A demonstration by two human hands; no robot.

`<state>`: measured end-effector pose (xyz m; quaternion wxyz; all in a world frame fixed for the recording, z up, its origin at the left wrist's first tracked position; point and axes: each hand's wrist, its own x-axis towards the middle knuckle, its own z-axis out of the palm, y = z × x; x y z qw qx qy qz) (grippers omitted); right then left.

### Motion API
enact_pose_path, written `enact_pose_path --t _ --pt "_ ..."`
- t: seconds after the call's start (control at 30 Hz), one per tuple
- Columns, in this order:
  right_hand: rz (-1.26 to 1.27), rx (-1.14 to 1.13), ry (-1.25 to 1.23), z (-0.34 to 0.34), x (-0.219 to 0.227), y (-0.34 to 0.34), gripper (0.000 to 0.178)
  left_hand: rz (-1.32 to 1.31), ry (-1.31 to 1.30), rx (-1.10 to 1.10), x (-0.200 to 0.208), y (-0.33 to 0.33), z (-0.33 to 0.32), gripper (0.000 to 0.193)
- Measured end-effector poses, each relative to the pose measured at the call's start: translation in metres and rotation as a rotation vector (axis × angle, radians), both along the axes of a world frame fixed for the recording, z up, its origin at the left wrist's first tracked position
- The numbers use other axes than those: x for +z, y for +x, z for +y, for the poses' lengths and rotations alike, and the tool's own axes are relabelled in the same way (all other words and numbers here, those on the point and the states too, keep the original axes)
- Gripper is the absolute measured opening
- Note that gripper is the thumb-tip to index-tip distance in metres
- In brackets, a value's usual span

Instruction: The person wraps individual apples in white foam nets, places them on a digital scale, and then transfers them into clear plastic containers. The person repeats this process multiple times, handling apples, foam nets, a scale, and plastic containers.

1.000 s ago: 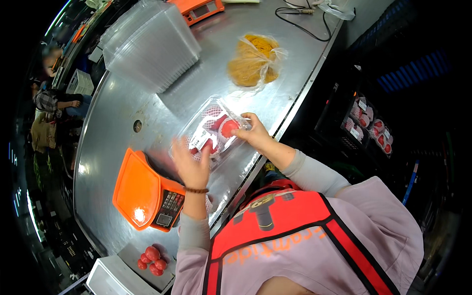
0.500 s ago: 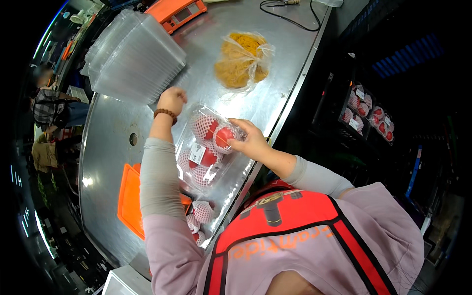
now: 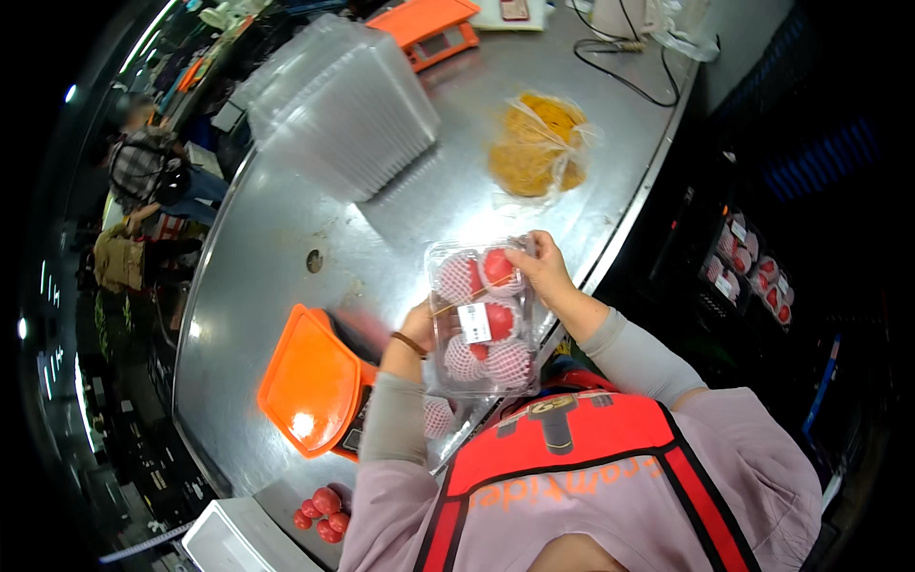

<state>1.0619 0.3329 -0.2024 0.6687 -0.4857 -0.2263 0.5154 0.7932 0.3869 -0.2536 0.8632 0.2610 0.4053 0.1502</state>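
A clear plastic clamshell pack [image 3: 483, 334] of several red round fruit in white foam nets is held up over the table's near edge. A white label [image 3: 474, 323] sits on its lid, and a thin yellowish rubber band appears to cross its upper half. My right hand [image 3: 551, 274] grips the pack's upper right corner, thumb on top. Closed at the left side is my left hand [image 3: 416, 327], its fingers partly hidden by the pack. Beside my left forearm lies a foam-netted fruit [image 3: 438, 417], partly covered.
An orange scale [image 3: 315, 381] stands left of my arm; loose red fruit [image 3: 326, 513] lie near a white bin [image 3: 238, 539]. Beyond are stacked clear containers [image 3: 348, 114], a bag of yellow rubber bands [image 3: 538, 145] and another orange scale [image 3: 429, 29]. Packed crates [image 3: 748, 267] stand at right.
My left hand has come down from beyond the pack to its left side. The pack now stands straighter in view, with both hands on it. The view has shifted, showing more of the near scale.
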Motion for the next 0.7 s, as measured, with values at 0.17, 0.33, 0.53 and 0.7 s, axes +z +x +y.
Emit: enact_pose_path --t 0.17,0.33,0.53,0.7 --pt "0.086 0.096 -0.05 0.001 0.057 -0.025 0.032 -0.028 0.078 0.309 0.08 0.019 -0.061 0.058" --pt "-0.137 0.286 -0.052 -0.019 0.11 -0.056 0.021 -0.243 0.204 0.426 0.099 -0.021 -0.117 0.088" --pt "-0.46 0.439 0.04 -0.11 0.091 -0.06 0.026 -0.394 0.254 0.442 0.087 -0.047 -0.153 0.076" --pt "-0.546 0.426 0.205 -0.185 0.077 -0.053 0.029 -0.437 0.258 0.357 0.095 -0.049 -0.156 0.063"
